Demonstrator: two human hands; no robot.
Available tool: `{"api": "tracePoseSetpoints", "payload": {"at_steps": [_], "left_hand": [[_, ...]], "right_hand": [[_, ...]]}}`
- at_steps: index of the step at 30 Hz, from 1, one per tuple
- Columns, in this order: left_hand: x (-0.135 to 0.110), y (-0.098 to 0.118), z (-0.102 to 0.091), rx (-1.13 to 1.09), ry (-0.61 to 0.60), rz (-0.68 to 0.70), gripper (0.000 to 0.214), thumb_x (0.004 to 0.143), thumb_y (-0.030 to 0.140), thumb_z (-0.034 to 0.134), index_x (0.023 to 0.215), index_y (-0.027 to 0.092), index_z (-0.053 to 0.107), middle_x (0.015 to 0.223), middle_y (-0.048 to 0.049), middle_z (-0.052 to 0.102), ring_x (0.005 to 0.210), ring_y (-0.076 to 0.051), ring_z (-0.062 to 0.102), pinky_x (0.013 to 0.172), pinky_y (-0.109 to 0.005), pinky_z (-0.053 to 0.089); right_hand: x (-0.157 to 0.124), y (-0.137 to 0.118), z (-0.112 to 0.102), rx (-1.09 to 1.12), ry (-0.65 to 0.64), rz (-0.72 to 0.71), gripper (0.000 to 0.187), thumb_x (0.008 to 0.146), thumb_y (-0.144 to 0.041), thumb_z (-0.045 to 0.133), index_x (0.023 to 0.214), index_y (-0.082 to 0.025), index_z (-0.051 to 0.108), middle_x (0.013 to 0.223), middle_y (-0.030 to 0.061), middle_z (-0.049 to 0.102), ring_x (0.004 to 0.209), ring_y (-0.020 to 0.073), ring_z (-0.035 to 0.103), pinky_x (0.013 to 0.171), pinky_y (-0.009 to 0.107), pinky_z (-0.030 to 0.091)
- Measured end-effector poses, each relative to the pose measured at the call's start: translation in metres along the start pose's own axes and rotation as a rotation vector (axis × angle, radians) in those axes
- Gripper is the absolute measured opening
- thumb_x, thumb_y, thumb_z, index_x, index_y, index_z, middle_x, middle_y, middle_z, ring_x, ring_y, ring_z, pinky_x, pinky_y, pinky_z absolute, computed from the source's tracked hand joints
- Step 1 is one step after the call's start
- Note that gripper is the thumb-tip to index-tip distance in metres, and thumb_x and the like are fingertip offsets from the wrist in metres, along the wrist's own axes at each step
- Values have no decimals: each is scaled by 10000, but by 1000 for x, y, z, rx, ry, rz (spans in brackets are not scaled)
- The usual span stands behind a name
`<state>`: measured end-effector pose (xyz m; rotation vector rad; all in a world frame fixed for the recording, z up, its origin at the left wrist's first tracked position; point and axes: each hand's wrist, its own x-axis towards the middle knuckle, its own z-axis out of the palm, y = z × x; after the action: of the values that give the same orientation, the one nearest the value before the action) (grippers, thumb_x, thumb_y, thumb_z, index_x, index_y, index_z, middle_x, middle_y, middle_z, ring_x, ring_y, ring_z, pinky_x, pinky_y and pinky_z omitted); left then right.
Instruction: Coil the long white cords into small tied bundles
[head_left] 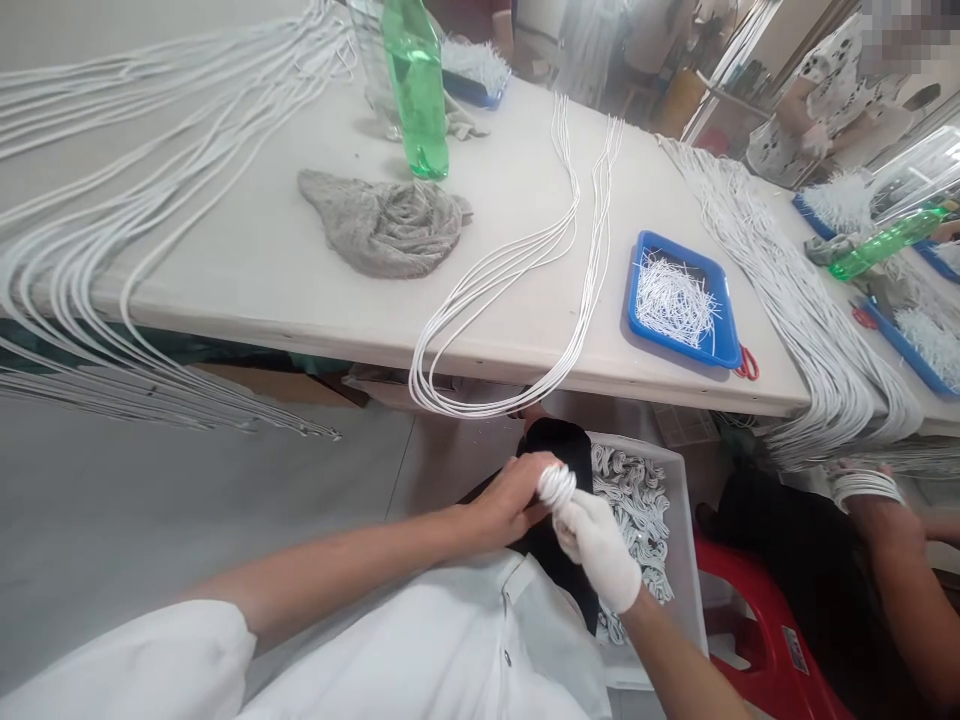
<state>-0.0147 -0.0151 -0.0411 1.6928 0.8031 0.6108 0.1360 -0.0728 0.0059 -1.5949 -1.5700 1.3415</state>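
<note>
A small coiled bundle of white cord [557, 486] is held between my two hands above my lap. My bare left hand [511, 500] is closed round one side of it. My right hand [600, 548], in a white glove, grips the other side with its fingers closed. Beyond them, a loop of several loose white cords [495, 270] lies on the table and hangs over its front edge. Just right of my right hand stands a white bin [688, 560] filled with many bundled cords [634, 500].
On the table [337, 310] are a grey cloth [390, 225], a green bottle [420, 100], a blue tray [727, 340] of white clippings and red-handled scissors [747, 364]. Long cords [97, 230] drape at left, more [787, 300] at right. A co-worker's arm [896, 560] and red stool [780, 640] are close by.
</note>
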Motion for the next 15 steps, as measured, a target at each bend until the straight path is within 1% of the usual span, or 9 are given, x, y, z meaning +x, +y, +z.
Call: {"api": "tracePoseSetpoints", "payload": {"at_steps": [2, 5, 6, 8, 10, 12, 13, 14, 15], "left_hand": [[14, 3, -5, -225, -23, -65, 421, 841, 340, 554, 1224, 178, 488, 1232, -126, 544, 1122, -251, 500, 967, -407, 376], [28, 15, -20, -539, -301, -117, 343, 898, 416, 483, 1072, 156, 624, 1212, -125, 585, 1123, -249, 535, 949, -380, 406], [29, 18, -25, -563, -373, -122, 332, 868, 421, 542, 1044, 161, 652, 1246, -120, 574, 1147, -256, 524, 958, -372, 401], [22, 21, -32, -550, -395, -195, 389, 752, 380, 702, 1093, 199, 652, 1299, -98, 545, 1169, -256, 513, 948, -347, 405], [11, 18, -32, -580, -428, -371, 462, 696, 360, 748, 1115, 203, 634, 1209, -103, 599, 1062, -239, 579, 852, -331, 456], [1, 9, -25, -686, -570, -526, 352, 747, 392, 682, 1005, 155, 648, 997, -112, 665, 840, -217, 639, 696, -321, 488], [-2, 4, -20, -733, -612, -550, 306, 763, 385, 658, 949, 142, 647, 916, -101, 670, 751, -201, 635, 636, -309, 483], [-3, 0, -14, -759, -592, -537, 273, 752, 355, 668, 916, 139, 640, 873, -84, 665, 711, -186, 624, 611, -294, 476], [-2, -4, -9, -768, -506, -500, 264, 719, 307, 700, 917, 145, 634, 873, -64, 659, 723, -175, 616, 622, -280, 474]], "right_hand": [[-7, -3, 10, 18, -55, -56, 250, 887, -172, 305, 641, -213, 299, 556, -54, 319, 483, 91, 293, 477, 223, 248], [-9, 3, 12, -269, -31, -304, 256, 897, -191, 353, 649, -192, 418, 609, -24, 458, 546, 105, 403, 547, 244, 283], [-8, 8, 9, -399, 13, -382, 244, 895, -192, 362, 673, -185, 462, 629, -9, 497, 562, 116, 432, 559, 254, 287], [-3, 20, -3, -660, 105, -507, 235, 889, -192, 371, 709, -170, 521, 647, 22, 538, 577, 138, 462, 562, 275, 279], [1, 30, -14, -864, 151, -593, 258, 892, -202, 376, 690, -164, 533, 624, 34, 537, 564, 150, 461, 550, 288, 256], [4, 34, -20, -943, 145, -643, 274, 896, -210, 383, 667, -167, 527, 606, 32, 533, 551, 149, 457, 542, 292, 245], [5, 34, -20, -928, 143, -643, 276, 898, -206, 383, 665, -169, 524, 607, 29, 536, 549, 144, 460, 543, 290, 249], [4, 33, -17, -886, 149, -619, 274, 901, -196, 379, 669, -171, 521, 613, 24, 542, 548, 138, 466, 547, 285, 258], [4, 30, -12, -826, 157, -576, 272, 904, -183, 371, 675, -172, 517, 618, 18, 545, 546, 130, 470, 551, 278, 271]]}}
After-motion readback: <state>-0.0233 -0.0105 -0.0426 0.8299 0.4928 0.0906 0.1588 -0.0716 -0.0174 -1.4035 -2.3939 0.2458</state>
